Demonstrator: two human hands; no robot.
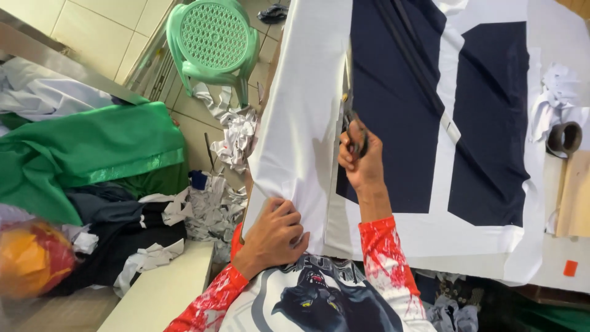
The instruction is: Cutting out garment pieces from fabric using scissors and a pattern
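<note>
Gripping scissors, right hand extended; left hand grip pinching white fabric edge.

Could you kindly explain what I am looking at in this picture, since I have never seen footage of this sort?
This is one view from a camera worn on a person's head, looking down at their own bare hands; there is no machine. The right hand holds scissors at the white fabric spread on the table. The left hand grips the cloth's near edge. Two dark navy pieces lie on the white. On the floor sit cloth scraps, green fabric and a green plastic stool.
</note>
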